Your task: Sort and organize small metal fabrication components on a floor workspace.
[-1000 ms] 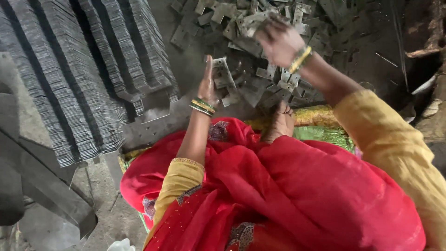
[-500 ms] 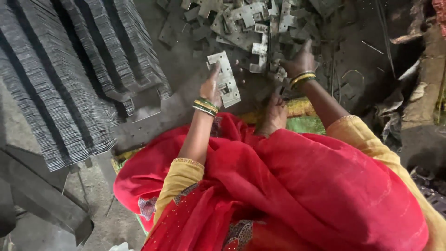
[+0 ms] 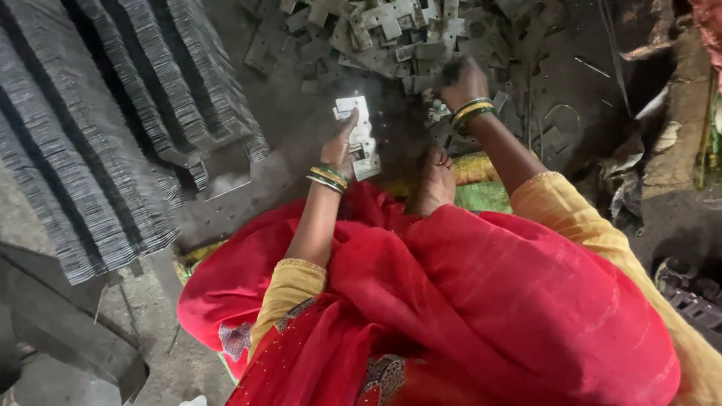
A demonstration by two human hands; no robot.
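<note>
A flat metal plate [image 3: 359,135] stands in the left hand [image 3: 338,146], gripped along its edge above the floor. The right hand [image 3: 462,79] reaches forward into the heap of metal pieces [image 3: 391,30], fingers curled down; its grasp is hidden.

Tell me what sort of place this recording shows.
Probably a small metalworking workshop floor: long rows of stacked thin grey metal plates, a loose heap of stamped grey metal pieces, and a dusty, dark ground littered with scraps.
</note>
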